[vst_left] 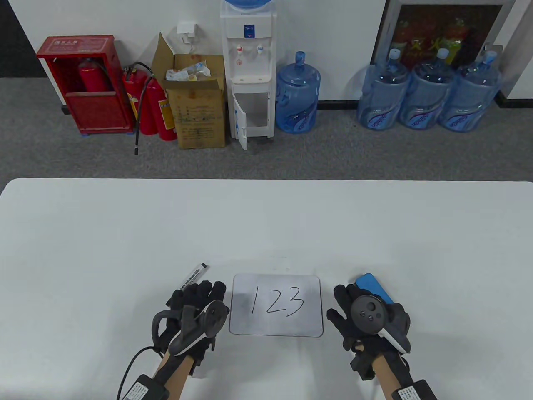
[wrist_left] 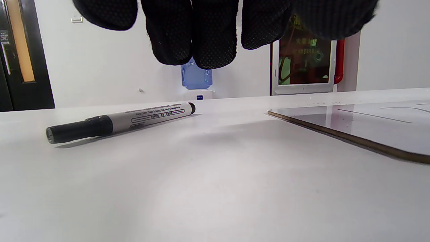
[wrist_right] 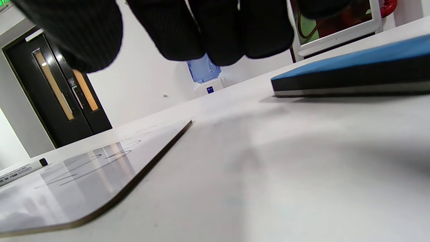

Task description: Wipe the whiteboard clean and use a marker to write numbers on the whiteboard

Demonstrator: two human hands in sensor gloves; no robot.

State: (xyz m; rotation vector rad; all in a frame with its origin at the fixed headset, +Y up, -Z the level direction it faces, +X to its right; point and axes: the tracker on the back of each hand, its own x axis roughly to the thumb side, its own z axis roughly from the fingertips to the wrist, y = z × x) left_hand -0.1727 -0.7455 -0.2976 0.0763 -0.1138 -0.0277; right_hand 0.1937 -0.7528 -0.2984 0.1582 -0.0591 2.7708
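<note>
While the table view hides the eraser (vst_left: 374,286) partly under the right hand (vst_left: 368,318), its wrist view shows it beyond relaxed, empty fingers (wrist_right: 218,33); left hand (vst_left: 195,310) likewise relaxed, empty, marker (wrist_left: 117,121) lying ahead, whiteboard (vst_left: 277,305) between both hands.

Whiteboard (vst_left: 276,305): glossy, smooth face w/ mirror-like reflections; edge looks brown, like fibreboard. Counter (vst_left: 125,233): smooth white, matt w/ faint sheen. Marker (wrist_left: 117,121): smooth plastic, grey printed barrel, black cap, slight gloss. Eraser (wrist_right: 352,72): blue top matt, black layer under it, pale base strip. Gloves on left hand (vst_left: 195,310) & right hand (vst_left: 366,316): black knit cloth; fingers (wrist_left: 215,40) w/ dotted grip texture.
</note>
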